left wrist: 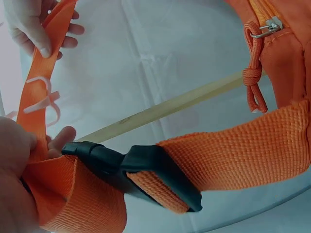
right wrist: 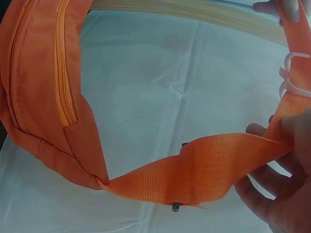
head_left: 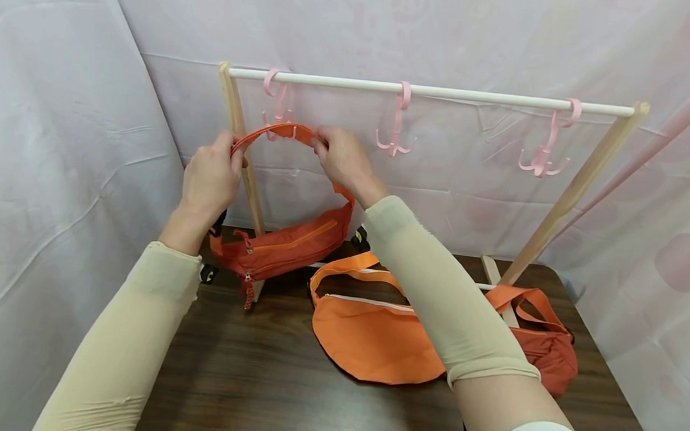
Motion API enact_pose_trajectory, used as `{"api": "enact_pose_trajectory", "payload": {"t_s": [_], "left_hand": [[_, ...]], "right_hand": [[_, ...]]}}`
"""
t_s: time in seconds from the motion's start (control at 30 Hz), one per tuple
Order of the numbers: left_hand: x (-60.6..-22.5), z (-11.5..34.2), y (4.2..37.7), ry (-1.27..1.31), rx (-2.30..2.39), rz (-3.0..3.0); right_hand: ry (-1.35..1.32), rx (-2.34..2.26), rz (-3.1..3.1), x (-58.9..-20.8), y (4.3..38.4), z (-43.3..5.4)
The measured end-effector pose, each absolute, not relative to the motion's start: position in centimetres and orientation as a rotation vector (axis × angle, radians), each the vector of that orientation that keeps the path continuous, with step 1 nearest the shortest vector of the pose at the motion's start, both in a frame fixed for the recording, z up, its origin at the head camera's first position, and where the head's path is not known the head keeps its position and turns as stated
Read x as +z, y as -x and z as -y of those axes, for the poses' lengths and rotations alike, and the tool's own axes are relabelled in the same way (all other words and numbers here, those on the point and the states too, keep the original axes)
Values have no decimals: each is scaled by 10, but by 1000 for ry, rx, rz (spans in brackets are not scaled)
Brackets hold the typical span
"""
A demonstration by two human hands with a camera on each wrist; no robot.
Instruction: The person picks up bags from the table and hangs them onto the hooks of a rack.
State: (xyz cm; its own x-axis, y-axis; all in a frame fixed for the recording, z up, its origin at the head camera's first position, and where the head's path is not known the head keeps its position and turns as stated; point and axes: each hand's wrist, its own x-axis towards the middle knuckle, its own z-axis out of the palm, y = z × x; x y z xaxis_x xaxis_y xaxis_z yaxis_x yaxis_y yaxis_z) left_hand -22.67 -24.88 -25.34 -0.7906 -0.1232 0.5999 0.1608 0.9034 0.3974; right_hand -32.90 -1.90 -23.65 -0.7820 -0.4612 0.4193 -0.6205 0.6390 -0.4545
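A dark orange waist bag (head_left: 285, 245) hangs from its strap (head_left: 285, 129), which both hands hold up in an arch. My left hand (head_left: 209, 172) grips the strap's left side; in the left wrist view a black buckle (left wrist: 146, 170) lies just beyond those fingers. On the other side my right hand (head_left: 345, 157) pinches the strap between thumb and fingers. The left pink hook (head_left: 279, 108) hangs at the arch, its prongs overlapping the strap in the head view. In the right wrist view the bag's body (right wrist: 43, 97) dangles with its zipper showing.
A white rod (head_left: 445, 92) on wooden posts carries two more pink hooks, a middle hook (head_left: 396, 124) and a right hook (head_left: 544, 144). On the brown table (head_left: 243, 379) lie a bright orange waist bag (head_left: 373, 341) and a red-orange bag (head_left: 548, 356), partly behind the right arm.
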Motion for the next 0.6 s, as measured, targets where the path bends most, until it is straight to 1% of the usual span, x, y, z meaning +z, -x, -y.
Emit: {"api": "enact_pose_trajectory", "payload": {"t_s": [0.2, 0.43, 0.6], "left_hand": [[-267, 251, 229, 35, -552, 2481], [-272, 251, 229, 25, -603, 2497], [-272, 253, 231, 113, -714, 2404]], "right_hand": [[-883, 799, 2593, -244, 329, 18], [-897, 758, 2557, -251, 329, 19], [-890, 753, 2580, -252, 328, 17]]}}
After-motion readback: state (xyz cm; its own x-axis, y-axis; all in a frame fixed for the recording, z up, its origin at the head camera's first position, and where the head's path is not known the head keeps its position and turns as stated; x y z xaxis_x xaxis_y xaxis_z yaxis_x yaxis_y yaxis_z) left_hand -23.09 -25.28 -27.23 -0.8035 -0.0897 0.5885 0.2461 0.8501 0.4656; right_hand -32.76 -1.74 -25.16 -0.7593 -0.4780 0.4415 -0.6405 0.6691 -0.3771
